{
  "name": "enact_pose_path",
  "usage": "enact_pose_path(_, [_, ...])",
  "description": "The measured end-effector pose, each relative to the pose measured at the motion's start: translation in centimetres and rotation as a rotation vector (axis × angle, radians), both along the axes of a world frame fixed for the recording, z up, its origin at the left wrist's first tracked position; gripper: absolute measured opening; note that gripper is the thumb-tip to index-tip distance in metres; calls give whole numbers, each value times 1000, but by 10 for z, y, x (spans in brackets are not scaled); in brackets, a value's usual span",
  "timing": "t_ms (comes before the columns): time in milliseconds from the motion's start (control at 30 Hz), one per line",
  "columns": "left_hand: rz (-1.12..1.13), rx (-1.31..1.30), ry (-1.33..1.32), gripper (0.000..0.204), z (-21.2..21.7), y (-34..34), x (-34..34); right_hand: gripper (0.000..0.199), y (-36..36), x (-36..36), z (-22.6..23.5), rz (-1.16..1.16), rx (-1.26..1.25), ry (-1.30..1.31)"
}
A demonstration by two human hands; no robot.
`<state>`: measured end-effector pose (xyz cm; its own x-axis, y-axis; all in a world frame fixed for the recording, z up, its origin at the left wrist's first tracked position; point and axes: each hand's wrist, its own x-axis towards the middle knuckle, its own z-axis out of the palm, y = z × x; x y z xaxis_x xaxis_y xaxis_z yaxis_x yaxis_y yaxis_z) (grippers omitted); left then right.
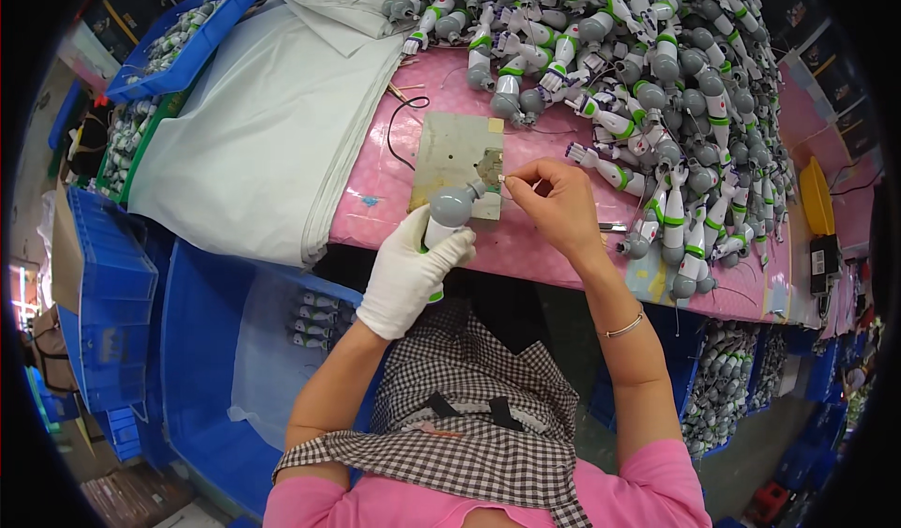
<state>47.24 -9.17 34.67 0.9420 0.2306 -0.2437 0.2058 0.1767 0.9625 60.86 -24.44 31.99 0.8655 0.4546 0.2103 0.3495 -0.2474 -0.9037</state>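
A white and grey toy limb with a rounded grey end (449, 211) is held upright in the gloved left hand (410, 270), whose grip is closed around its lower white shaft, just above the near edge of the pink tabletop (375, 199). The rounded end is pressed against a small fixture on a worn square work plate (450, 153) lying on the tabletop. The bare right hand (556, 204) is brought in from the right, its thumb and forefinger pinched together on something very small and pale at the fixture; what that piece is cannot be told. A large heap of like toy limbs (648, 87) is spread just beyond and to the right, and a folded pale cloth (272, 124) lies to the left. A blue bin (216, 359) lined with plastic stands below the tabletop edge. The tiny pinched piece could be dropped and lost among the heap if the pinch were loosened. The limb could be tilted off the fixture by the glove's slack hold, so that the piece would be seated askew. A thin black wire (399, 129) near the plate could be snagged.
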Motion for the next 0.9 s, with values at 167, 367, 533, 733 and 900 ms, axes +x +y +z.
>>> enact_pose_path(167, [-20, -304, -13, 32, 0, 3, 4, 11, 1, 2, 4, 41, -35, -64])
enact_pose_path(367, [-102, -224, 26, 27, 1, 12, 8, 14, 4, 3, 19, 44, -101, 171])
enact_pose_path(533, [-44, -320, -33, 27, -1, 12, 14, 14, 6, 15, 22, 94, -227, 85])
enact_pose_path(733, [-75, -154, 11, 25, 0, 9, 12, 12, 1, 16, 26, 124, -248, 114])
enact_pose_path(900, [298, -119, -87, 23, -9, 47, -37, 21, -41, 46, 84, -29, 161, -21])
